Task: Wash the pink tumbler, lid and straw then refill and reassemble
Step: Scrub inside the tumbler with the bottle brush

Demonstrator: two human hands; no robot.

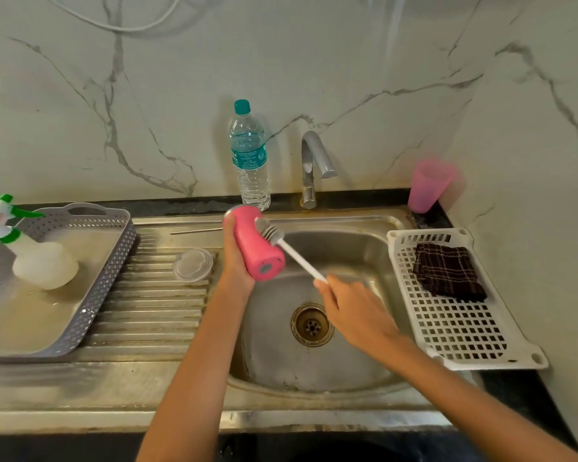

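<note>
Stage: the pink tumbler (256, 246) is being scrubbed on its outside, so washing is judged midway.
Apart: the lid (193, 264) and straw (196, 231) are laid on the draining board at left; whether they are clean cannot be told.
Left: rinsing, refilling and reassembly are judged outstanding.
Left grip (236, 258): wrapped round the tumbler, which is held tilted over the sink (281, 355) at its left edge.
Right grip (354, 308): closed on the near end of the brush (294, 253), whose head is pressed on the tumbler's side.

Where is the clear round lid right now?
In the head view, the clear round plastic lid lies on the ribbed steel draining board, left of the sink basin, between the grey perforated tray and the pink tumbler.
</note>
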